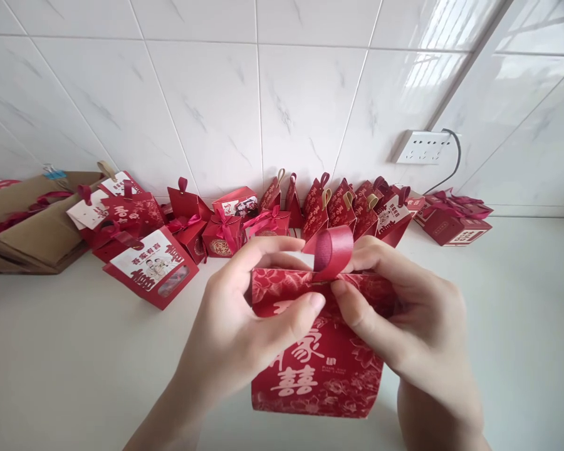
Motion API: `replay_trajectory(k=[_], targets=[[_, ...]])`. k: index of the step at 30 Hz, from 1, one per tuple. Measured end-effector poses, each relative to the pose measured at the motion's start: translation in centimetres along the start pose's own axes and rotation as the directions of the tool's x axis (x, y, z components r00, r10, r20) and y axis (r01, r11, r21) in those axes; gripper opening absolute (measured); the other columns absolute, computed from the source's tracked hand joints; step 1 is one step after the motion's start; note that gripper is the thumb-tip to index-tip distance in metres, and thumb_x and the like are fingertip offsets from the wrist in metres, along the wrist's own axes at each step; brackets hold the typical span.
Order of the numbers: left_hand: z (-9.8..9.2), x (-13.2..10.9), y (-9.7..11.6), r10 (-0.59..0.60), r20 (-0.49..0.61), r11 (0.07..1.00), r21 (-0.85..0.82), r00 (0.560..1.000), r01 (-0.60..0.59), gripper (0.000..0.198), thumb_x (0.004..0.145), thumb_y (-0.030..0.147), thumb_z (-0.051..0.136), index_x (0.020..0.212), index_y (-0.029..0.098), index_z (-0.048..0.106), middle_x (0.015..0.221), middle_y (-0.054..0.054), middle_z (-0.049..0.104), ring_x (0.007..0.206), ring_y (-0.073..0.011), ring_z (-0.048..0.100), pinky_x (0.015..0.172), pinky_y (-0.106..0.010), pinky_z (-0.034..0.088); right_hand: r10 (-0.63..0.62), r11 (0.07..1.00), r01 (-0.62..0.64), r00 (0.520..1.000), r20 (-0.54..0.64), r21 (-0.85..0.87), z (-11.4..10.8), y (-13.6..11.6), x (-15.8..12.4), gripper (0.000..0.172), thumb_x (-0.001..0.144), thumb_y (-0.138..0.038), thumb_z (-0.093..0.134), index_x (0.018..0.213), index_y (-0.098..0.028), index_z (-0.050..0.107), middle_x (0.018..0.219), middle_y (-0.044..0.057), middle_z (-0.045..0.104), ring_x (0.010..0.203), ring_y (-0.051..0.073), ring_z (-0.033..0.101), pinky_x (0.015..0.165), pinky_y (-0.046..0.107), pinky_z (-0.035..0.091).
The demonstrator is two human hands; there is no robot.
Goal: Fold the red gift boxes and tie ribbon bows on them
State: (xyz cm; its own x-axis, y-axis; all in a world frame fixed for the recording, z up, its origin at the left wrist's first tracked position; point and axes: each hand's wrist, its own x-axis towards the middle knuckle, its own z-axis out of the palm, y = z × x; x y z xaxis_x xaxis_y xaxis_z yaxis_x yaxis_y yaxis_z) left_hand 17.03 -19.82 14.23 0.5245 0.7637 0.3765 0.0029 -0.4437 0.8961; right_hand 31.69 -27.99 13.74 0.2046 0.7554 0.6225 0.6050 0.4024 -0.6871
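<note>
Between my two hands is a red gift box (pixel 326 382) with pale flowers and large light characters printed on its front. A loop of dark red ribbon (pixel 337 250) stands up from its top edge. My left hand (pixel 258 313) grips the box's upper left part, thumb on the front and fingers behind. At the upper right, my right hand (pixel 395 307) pinches the top edge, its thumb tip close under the base of the ribbon loop. The backs of the fingers' grip are hidden behind the box.
Several red gift boxes with ribbons stand along the tiled wall (pixel 310 113). A white-fronted box (pixel 155 266) leans nearer on the left. An open cardboard box (pixel 32 244) holding red ribbon sits far left. On the wall is a power socket (pixel 423 148) with a dark cable.
</note>
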Motion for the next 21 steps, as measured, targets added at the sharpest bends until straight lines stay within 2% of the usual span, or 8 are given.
replay_trajectory(k=[5, 9, 13, 17, 21], targets=[[-0.03, 0.15, 0.19, 0.035, 0.084, 0.999, 0.021, 0.996, -0.037, 0.003, 0.077, 0.02, 0.067, 0.077, 0.02, 0.07, 0.072, 0.001, 0.071, 0.065, -0.0132, 0.067, 0.056, -0.017, 0.053, -0.032, 0.999, 0.032, 0.999, 0.018, -0.008, -0.06, -0.05, -0.02, 0.008, 0.082, -0.011, 0.057, 0.081, -0.019, 0.059, 0.072, -0.003, 0.058, 0.061, 0.009, 0.055, 0.058, 0.022, 0.048], [-0.13, 0.23, 0.24, 0.045, 0.084, 0.999, 0.01, 0.995, -0.046, 0.005, 0.077, 0.019, 0.067, 0.077, 0.019, 0.072, 0.069, 0.001, 0.071, 0.061, -0.0124, 0.066, 0.052, -0.017, 0.051, -0.024, 1.0, 0.024, 0.999, 0.044, 0.0, -0.28, -0.08, 0.12, 0.008, 0.082, -0.012, 0.056, 0.081, -0.019, 0.059, 0.071, -0.003, 0.058, 0.06, 0.009, 0.055, 0.057, 0.022, 0.048], [-0.29, 0.26, 0.4, 0.04, 0.114, 0.999, 0.015, 0.993, -0.042, 0.007, 0.079, 0.019, 0.066, 0.078, 0.02, 0.072, 0.073, 0.001, 0.072, 0.068, -0.0131, 0.067, 0.056, -0.017, 0.052, -0.012, 1.0, 0.013, 0.997, 0.076, -0.012, -0.23, -0.1, 0.17, 0.01, 0.08, -0.01, 0.056, 0.083, -0.019, 0.059, 0.072, -0.003, 0.058, 0.061, 0.009, 0.056, 0.06, 0.023, 0.049], [-0.48, 0.14, 0.58, 0.04, 0.106, 0.998, 0.047, 0.994, -0.045, 0.008, 0.079, 0.021, 0.064, 0.073, 0.019, 0.07, 0.071, 0.0, 0.07, 0.075, -0.0165, 0.068, 0.058, -0.019, 0.053, -0.019, 0.999, 0.021, 0.999, 0.039, -0.045, 0.26, -0.11, 0.01, 0.011, 0.079, -0.009, 0.057, 0.081, -0.02, 0.055, 0.072, -0.004, 0.056, 0.061, 0.009, 0.055, 0.058, 0.023, 0.047], [-0.79, 0.12, 0.54, -0.005, 0.135, 0.999, 0.043, 0.991, -0.001, 0.007, 0.079, 0.022, 0.062, 0.08, 0.02, 0.068, 0.073, 0.001, 0.07, 0.069, -0.015, 0.066, 0.056, -0.019, 0.052, -0.02, 0.999, 0.021, 1.0, 0.023, -0.043, 0.52, -0.05, -0.07, 0.011, 0.081, -0.01, 0.056, 0.08, -0.02, 0.054, 0.072, -0.004, 0.056, 0.061, 0.009, 0.055, 0.059, 0.023, 0.047]])
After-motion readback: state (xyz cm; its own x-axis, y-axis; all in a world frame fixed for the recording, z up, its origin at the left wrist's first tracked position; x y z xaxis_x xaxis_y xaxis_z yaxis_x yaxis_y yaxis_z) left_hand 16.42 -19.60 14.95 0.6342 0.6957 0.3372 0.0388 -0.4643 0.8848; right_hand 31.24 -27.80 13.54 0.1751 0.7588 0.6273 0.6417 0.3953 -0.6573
